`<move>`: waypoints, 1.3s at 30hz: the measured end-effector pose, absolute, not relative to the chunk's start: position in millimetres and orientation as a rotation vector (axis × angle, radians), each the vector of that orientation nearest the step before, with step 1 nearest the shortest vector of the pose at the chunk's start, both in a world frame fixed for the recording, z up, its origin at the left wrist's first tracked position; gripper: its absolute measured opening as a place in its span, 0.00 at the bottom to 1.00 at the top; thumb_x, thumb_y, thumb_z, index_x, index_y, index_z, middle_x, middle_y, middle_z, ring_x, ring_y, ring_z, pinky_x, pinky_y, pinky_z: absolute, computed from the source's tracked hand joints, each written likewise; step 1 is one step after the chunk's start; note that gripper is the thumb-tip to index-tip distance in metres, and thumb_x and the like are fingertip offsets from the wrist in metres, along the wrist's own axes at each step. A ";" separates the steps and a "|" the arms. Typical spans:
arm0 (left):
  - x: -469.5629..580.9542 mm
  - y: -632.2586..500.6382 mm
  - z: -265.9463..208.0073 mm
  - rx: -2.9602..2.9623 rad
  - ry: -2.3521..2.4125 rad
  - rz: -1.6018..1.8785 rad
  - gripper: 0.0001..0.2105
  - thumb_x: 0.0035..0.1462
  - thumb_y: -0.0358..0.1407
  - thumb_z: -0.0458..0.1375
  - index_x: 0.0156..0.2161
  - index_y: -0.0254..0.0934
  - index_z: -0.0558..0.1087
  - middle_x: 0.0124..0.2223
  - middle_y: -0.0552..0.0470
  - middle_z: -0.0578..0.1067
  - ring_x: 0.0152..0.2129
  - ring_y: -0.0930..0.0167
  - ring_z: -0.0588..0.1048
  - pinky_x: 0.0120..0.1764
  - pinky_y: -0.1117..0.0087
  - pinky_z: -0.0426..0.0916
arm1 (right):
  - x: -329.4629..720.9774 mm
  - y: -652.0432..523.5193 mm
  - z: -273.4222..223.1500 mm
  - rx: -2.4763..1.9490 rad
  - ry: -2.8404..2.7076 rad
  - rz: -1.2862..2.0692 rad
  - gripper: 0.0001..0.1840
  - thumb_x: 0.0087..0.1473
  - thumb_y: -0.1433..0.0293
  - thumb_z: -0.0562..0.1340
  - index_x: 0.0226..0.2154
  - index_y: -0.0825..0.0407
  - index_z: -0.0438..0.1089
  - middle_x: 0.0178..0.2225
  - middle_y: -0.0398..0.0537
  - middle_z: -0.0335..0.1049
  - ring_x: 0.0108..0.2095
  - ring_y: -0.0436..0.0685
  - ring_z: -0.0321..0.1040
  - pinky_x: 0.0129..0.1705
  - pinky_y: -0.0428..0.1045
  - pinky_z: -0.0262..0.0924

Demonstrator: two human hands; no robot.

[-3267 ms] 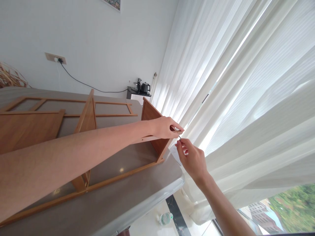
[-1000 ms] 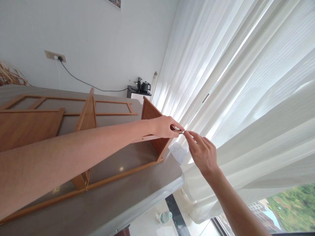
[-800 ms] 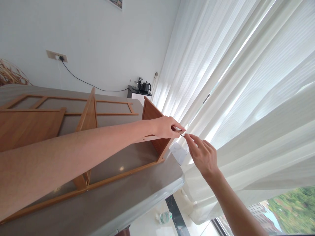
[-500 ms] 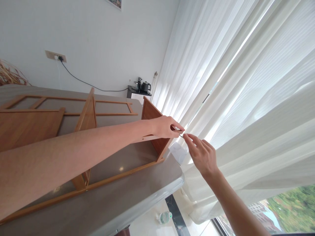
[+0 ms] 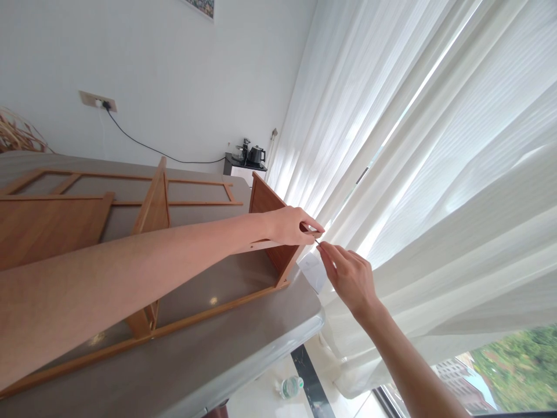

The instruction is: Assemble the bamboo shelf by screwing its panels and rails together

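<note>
My left hand (image 5: 289, 225) stretches across a wooden frame and is closed around the end of a light wooden rail (image 5: 261, 246), at the top of the right-hand wooden panel (image 5: 270, 198). The fingers of my right hand (image 5: 350, 277) pinch a thin dark hex key (image 5: 317, 241) against that rail's end; most of the key is hidden by the fingers. An upright middle panel (image 5: 152, 200) stands on a long lower rail (image 5: 217, 306). Further left lies a flat wooden panel (image 5: 52, 223), partly behind my left forearm.
The frame lies on a grey-topped table (image 5: 243, 337) with a rounded corner. White curtains (image 5: 418, 191) hang close on the right. A plastic bottle (image 5: 290, 387) is on the floor below. A black kettle (image 5: 256, 154) stands on a small cabinet at the back.
My right hand has shifted left and slightly down, and its wrist has turned with the hex key. My left hand holds the rail at nearly the same spot.
</note>
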State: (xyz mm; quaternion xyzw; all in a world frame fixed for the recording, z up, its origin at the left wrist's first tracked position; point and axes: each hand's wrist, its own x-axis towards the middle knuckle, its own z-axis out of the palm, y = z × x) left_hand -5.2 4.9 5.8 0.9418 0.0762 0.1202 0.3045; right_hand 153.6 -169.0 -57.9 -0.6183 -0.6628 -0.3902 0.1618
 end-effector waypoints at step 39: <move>-7.0 0.8 10.8 2.481 0.222 0.306 0.23 0.53 0.39 0.59 0.56 0.48 0.76 0.45 0.55 0.79 0.35 0.73 0.75 0.36 0.76 0.65 | 148.2 -169.3 -61.4 -1.836 -1.808 -1.070 0.07 0.66 0.71 0.57 0.43 0.49 0.71 0.31 0.40 0.76 0.22 0.47 0.62 0.26 0.46 0.49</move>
